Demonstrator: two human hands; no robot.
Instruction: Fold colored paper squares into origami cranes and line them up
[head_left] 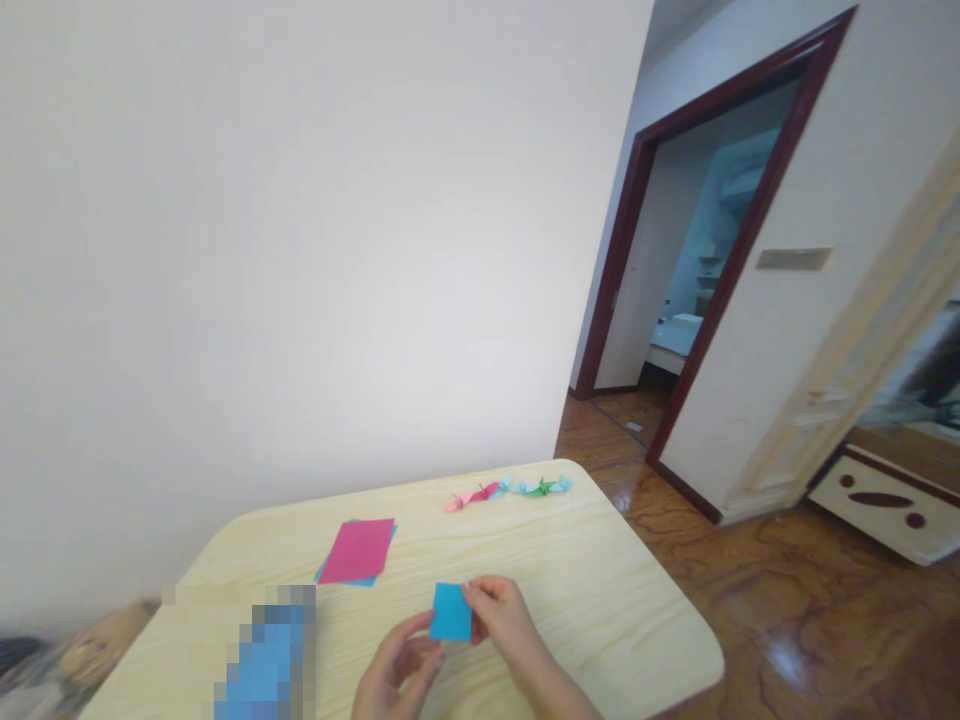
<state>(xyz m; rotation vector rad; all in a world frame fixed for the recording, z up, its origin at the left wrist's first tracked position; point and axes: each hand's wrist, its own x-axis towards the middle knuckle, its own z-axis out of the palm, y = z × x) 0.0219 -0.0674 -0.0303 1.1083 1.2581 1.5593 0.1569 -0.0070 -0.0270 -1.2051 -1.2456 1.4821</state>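
Beyond the right grip (501,610) clamped on blue paper (450,612), left grip (384,668) apart, lie folded papers (489,492) and stacked sheets (357,550).

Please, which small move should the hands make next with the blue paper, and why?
I would probably close the left hand gently on the lower left corner of the blue paper, to steady it: the right hand pinches the right side, while the left thumb and forefinger are parted beside that corner.

square: blue (451,612) | top sheet (357,552): magenta | table (592,600): pale wood-grain | doorframe (738,260): dark red
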